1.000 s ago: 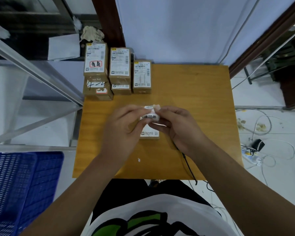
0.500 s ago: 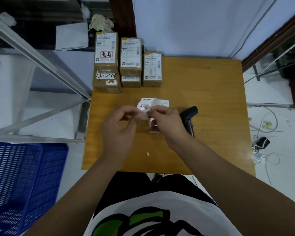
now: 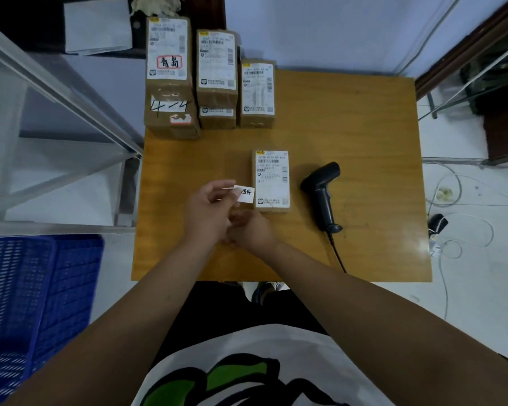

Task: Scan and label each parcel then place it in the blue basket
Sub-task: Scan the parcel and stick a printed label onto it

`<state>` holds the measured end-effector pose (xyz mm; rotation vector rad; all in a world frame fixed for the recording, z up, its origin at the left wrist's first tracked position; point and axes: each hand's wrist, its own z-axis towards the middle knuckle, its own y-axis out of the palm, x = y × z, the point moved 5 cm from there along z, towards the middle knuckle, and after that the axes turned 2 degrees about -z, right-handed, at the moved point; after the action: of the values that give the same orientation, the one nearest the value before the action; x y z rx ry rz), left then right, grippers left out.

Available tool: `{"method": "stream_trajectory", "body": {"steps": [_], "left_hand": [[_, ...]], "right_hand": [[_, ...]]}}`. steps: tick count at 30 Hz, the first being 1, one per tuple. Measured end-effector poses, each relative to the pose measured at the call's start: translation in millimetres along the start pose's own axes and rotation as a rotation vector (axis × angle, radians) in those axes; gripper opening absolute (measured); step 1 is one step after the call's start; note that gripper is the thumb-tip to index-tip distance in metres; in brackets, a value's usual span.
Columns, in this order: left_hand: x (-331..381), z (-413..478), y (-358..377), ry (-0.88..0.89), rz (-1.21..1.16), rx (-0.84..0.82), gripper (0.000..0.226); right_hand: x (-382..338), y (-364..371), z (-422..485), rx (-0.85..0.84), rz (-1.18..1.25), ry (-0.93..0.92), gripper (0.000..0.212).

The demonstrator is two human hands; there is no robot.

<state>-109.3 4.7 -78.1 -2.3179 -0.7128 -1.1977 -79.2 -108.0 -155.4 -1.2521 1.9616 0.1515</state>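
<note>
While sticker (image 3: 246, 195) hangs free, guard sticky side from fingers; land one edge on parcel (image 3: 272, 180), smooth outward, leave barcode uncovered. Basket (image 3: 27, 288) nearest, left of table (image 3: 349, 127). Right hand (image 3: 251, 231) curled low beside left; contents: cannot tell. Left hand (image 3: 208, 209) pinches sticker edge, sticker just beside parcel. Parcel: small brown box, white shipping label up, flat mid-table. Scanner (image 3: 320, 194) lies right. More parcels (image 3: 208, 74) stacked at far edge.

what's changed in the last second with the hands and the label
Both hands were working the label over the parcel; now the left hand alone pinches it, and the right hand has let go and drawn back. The parcel lies uncovered. The scanner and stacked parcels stayed put.
</note>
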Motion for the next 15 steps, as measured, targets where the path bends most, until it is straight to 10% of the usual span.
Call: {"method": "stream_trajectory", "body": {"steps": [11, 15], "left_hand": [[-13, 8, 45, -0.1, -0.036, -0.017, 0.008], [-15, 10, 56, -0.149, -0.056, -0.015, 0.018]], "right_hand": [[-6, -107, -67, 0.433, 0.215, -0.065, 0.021], [-1, -122, -42, 0.345, 0.201, -0.039, 0.031]]}}
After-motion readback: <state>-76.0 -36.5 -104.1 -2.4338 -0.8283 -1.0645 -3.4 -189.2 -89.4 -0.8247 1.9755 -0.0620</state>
